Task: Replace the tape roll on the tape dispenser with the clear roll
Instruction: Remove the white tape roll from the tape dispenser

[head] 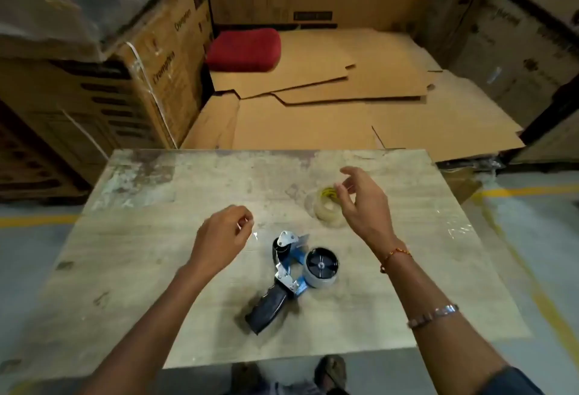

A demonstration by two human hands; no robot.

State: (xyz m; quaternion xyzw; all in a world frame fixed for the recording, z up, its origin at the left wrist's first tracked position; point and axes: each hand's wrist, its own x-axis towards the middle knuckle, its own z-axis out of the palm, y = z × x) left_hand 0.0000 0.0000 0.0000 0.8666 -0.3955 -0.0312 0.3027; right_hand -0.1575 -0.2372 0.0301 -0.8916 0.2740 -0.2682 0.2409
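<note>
The tape dispenser (283, 272) lies on its side mid-table, with a black handle, blue frame and metal blade guard. A pale roll (322, 281) sits on its black hub. The clear roll (324, 209) lies flat on the table beyond it to the right, yellow showing at its far edge. My right hand (365, 203) hovers over the clear roll's right side with fingers spread and nothing in it. My left hand (221, 238) hangs left of the dispenser's head, fingers curled in. A small shiny glint shows by its fingertips; I cannot tell whether it is held.
The worn tabletop (156, 238) has bare surface on its left half. Flattened cardboard sheets (313, 112) and a red cushion (244, 49) lie on the floor beyond. Stacked cartons (109, 96) stand at left and right. My feet show under the table's near edge.
</note>
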